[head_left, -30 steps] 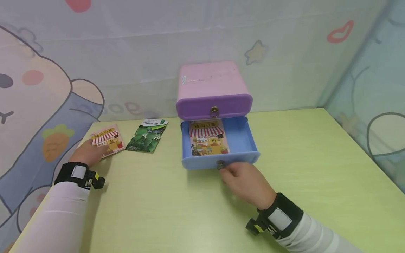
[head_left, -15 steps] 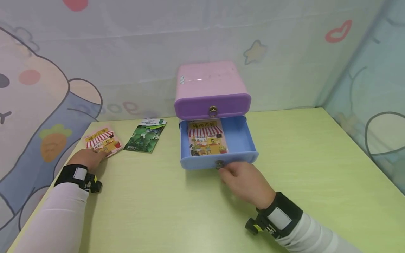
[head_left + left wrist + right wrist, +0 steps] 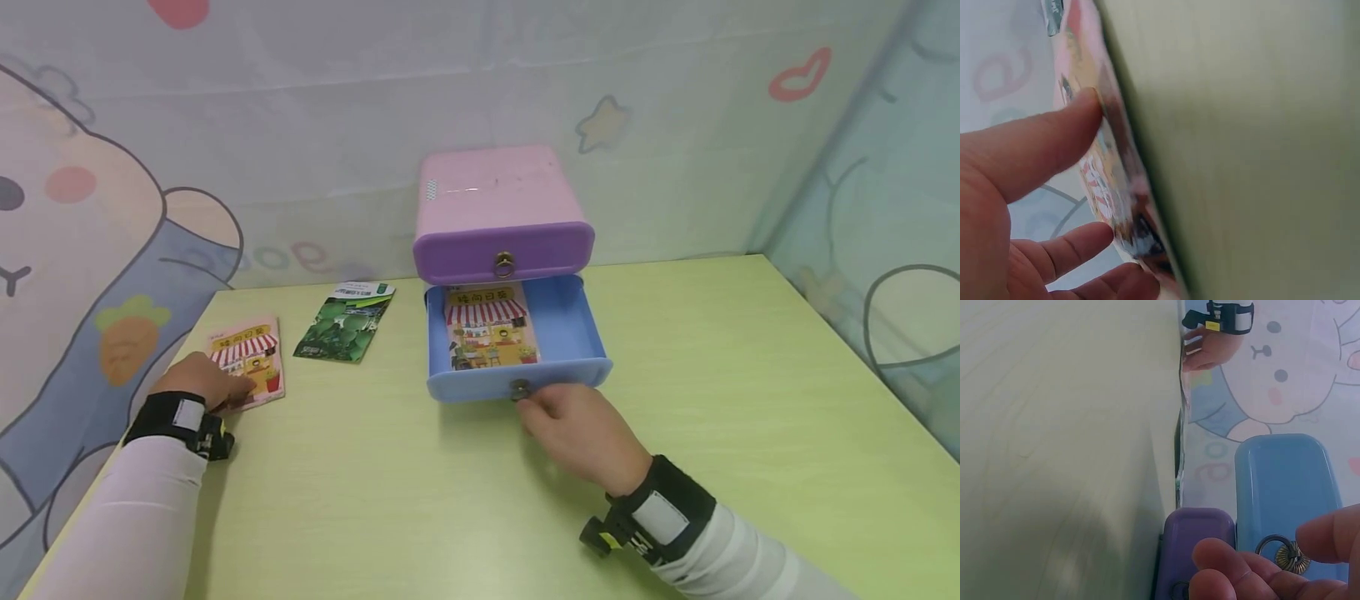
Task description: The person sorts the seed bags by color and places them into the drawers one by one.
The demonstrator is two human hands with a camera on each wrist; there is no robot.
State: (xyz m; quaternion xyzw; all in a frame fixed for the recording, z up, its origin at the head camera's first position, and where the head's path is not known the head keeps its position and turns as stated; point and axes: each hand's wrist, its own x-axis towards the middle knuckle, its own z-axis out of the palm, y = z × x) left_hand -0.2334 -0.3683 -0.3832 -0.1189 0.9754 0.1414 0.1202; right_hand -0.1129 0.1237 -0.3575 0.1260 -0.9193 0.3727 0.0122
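Observation:
At the left of the table, my left hand (image 3: 195,379) rests on a pink seed packet (image 3: 258,362) with a striped awning print. The left wrist view shows its thumb and fingertips against the packet (image 3: 1094,169), which lies flat. My right hand (image 3: 588,433) is at the front of a pulled-out blue drawer (image 3: 570,321), its thumb and curled fingers at the brass ring pull (image 3: 520,389). The right wrist view has the ring pull (image 3: 1291,557) between thumb and fingers; part is hidden. Another pink seed packet (image 3: 495,329) lies inside the drawer's left side.
A green seed packet (image 3: 345,323) lies between the left hand and the drawer. Above the blue drawer is a pink box (image 3: 502,187) with a closed purple drawer front (image 3: 547,250). A printed cloth (image 3: 337,125) hangs behind the table (image 3: 360,483).
The pink packet under my left hand has turned and slid slightly toward me. My right hand and the blue drawer have stayed in place.

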